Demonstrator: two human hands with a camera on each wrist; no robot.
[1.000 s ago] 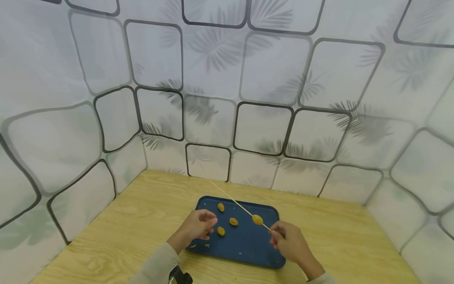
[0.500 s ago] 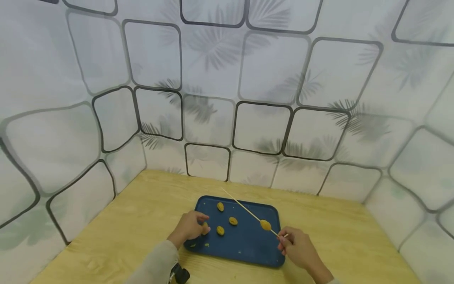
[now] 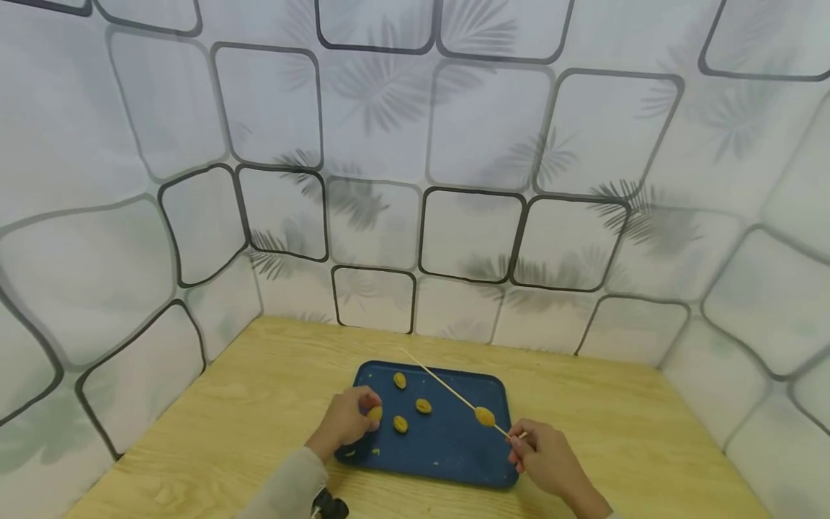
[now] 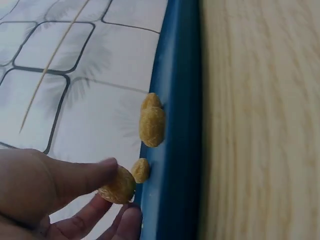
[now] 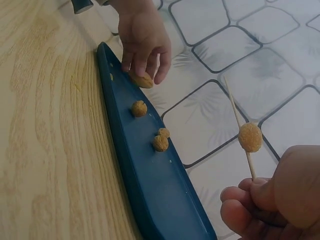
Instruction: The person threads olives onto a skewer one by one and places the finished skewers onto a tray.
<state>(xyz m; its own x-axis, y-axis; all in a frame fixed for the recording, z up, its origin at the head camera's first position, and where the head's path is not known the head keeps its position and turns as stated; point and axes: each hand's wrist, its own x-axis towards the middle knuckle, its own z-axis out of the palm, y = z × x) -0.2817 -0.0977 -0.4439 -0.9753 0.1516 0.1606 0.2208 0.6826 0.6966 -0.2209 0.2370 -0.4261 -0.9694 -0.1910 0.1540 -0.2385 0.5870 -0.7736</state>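
Note:
My left hand (image 3: pixel 345 419) pinches an oval, yellow-brown, wrinkled piece of what looks like dried fruit (image 4: pixel 119 186) between thumb and fingers, over the left end of a dark blue tray (image 3: pixel 454 454). In my right hand (image 3: pixel 550 457) is a thin wooden skewer (image 3: pixel 447 386), gripped near its lower end and slanting up to the left. One oval piece (image 5: pixel 250 137) is threaded on that skewer, a short way above my fingers. Three similar pieces, among them the middle one (image 3: pixel 424 406), lie on the tray between the hands.
Small yellow-green scraps (image 3: pixel 375 452) lie on the tray's left part. The tray stands on a wood-grain table (image 3: pixel 214 432). A patterned white curtain (image 3: pixel 382 216) encloses the table's back and sides. A dark device (image 3: pixel 332 504) sits at my left wrist.
My left hand has come down to the tray's left end and taken hold of the oval piece there. My right hand has shifted slightly right and down with the skewer.

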